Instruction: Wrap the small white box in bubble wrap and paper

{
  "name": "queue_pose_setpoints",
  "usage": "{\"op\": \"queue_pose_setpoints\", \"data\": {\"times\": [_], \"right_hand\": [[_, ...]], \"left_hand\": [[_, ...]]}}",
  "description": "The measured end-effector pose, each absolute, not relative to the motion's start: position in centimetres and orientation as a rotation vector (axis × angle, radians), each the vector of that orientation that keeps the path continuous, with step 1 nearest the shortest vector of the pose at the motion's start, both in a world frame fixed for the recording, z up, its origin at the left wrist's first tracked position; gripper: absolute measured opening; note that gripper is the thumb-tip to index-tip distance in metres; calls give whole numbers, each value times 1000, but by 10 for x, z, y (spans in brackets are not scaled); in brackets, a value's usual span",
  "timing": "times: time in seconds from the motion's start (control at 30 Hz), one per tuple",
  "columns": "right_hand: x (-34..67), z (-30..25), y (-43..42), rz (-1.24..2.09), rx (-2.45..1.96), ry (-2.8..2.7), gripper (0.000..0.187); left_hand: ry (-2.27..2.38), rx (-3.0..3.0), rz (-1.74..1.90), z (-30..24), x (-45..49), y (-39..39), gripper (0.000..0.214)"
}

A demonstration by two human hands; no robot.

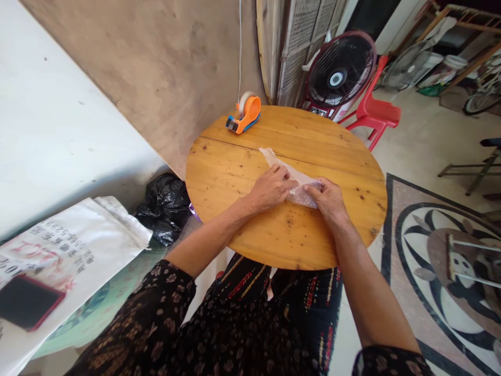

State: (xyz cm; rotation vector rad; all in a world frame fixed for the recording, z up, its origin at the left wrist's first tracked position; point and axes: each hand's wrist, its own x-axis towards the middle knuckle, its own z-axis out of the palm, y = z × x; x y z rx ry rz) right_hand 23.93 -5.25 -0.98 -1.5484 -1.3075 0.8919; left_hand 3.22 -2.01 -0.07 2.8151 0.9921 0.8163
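A folded strip of translucent, slightly dimpled wrap that looks like bubble wrap (302,194) lies slantwise across the round wooden table (289,240). My left hand (272,187) rests over its middle, fingers curled and pressing on it. At the right end, my right hand (327,198) pinches the strip between thumb and fingers. The strip's far left tip sticks out loose past my left fingers. Whether anything lies inside the folds, I cannot tell. Near the table's far left edge stands an orange and blue tape dispenser (246,116) with a roll of tape in it.
A dark red fan (336,78) and a red plastic chair (378,107) stand behind the table. Left of it are a black plastic bag (166,206) and a white printed sack (94,230) with a phone (29,302) on top. A wooden panel (156,68) rises behind.
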Motion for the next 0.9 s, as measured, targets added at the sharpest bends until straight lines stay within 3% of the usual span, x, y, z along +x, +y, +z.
{"op": "queue_pose_setpoints", "data": {"times": [0.47,0.8,0.9], "right_hand": [[232,-3,-49,862,-1649,-1368,34],[235,-10,-38,635,-1793,-1592,20],[233,-9,-41,656,-1760,-1550,23]], "left_hand": [[1024,2828,794,-1,33,-20,28],[1019,2860,708,1,32,-19,24],[1018,2857,710,1,33,-19,25]]}}
